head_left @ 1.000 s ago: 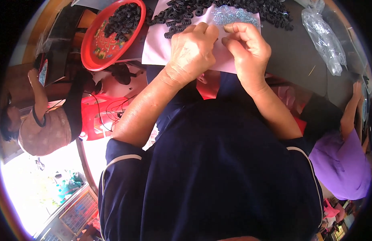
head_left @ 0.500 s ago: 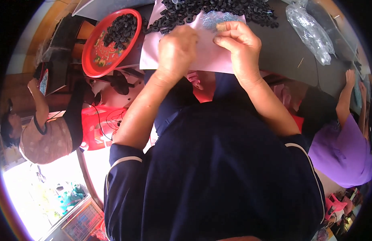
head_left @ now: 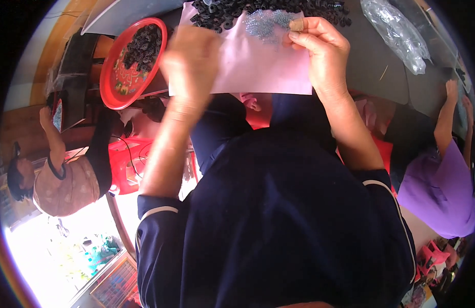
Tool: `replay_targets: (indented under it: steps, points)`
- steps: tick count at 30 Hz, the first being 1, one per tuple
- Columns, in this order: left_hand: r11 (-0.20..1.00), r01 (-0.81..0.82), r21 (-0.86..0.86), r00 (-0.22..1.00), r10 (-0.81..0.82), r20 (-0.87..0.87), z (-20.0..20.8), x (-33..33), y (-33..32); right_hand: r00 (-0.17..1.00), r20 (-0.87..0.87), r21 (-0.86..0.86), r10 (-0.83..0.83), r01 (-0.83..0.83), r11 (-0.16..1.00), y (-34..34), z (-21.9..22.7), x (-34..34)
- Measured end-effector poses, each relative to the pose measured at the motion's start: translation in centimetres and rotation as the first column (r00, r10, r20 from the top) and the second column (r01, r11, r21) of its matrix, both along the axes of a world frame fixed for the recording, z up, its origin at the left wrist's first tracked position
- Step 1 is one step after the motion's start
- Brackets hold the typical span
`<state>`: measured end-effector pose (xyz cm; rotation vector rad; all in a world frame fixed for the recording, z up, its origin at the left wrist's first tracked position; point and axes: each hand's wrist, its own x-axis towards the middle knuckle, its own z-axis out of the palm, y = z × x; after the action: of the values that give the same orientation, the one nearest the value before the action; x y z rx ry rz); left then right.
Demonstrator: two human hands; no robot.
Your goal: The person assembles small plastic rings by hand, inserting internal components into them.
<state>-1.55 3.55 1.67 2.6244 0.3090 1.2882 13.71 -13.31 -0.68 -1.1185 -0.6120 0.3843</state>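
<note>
My left hand (head_left: 191, 66) is smeared by motion over the left side of a pink sheet (head_left: 263, 72), close to a red basin (head_left: 105, 84). Its fingers cannot be made out. Over the sheet's right side, my right hand (head_left: 327, 56) has thumb and forefinger pinched together, and whatever is between them is too small to name. Beside those fingertips lies a heap of tiny shiny blue-grey pieces (head_left: 260, 25). Behind it spreads a pile of small black plastic parts (head_left: 217, 15). More black parts (head_left: 143, 46) lie inside the basin.
A crumpled clear plastic bag (head_left: 396, 36) lies on the dark tabletop (head_left: 368, 59) to the right. Another person (head_left: 68, 179) sits at the far left, and a person in a purple top (head_left: 440, 190) at the far right, both with arms at tables.
My left hand has swung leftward, away from my right hand toward the red basin. The right hand stays pinched near the shiny heap. The whole view has shifted slightly.
</note>
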Motion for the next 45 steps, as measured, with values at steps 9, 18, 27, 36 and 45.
replay_targets:
  steps: [9,18,27,36,45]
  points:
    - [0.993,-0.025,0.119,0.964,0.055,-0.259,-3.2,5.9,-5.8,0.998,-0.008,0.059,-0.070,0.070,0.996,0.0,-0.2,-0.5]
    - [0.310,0.165,-0.936,0.966,-0.245,0.089,0.0,3.3,-6.2,0.953,0.261,-0.169,0.156,-0.114,0.979,0.1,0.5,-0.3]
    - [0.919,0.041,-0.392,0.997,-0.064,-0.045,-0.3,3.0,-2.0,0.966,0.163,-0.165,0.199,-0.172,0.971,0.7,1.0,-0.9]
    - [0.940,-0.085,0.330,0.903,0.213,-0.373,-1.2,5.1,2.4,0.993,0.105,-0.044,0.050,-0.046,0.998,0.0,0.4,-0.8]
    - [0.992,0.115,0.056,0.960,-0.096,-0.262,0.1,2.1,0.5,0.993,0.100,-0.044,0.067,-0.063,0.997,0.1,0.2,-0.5]
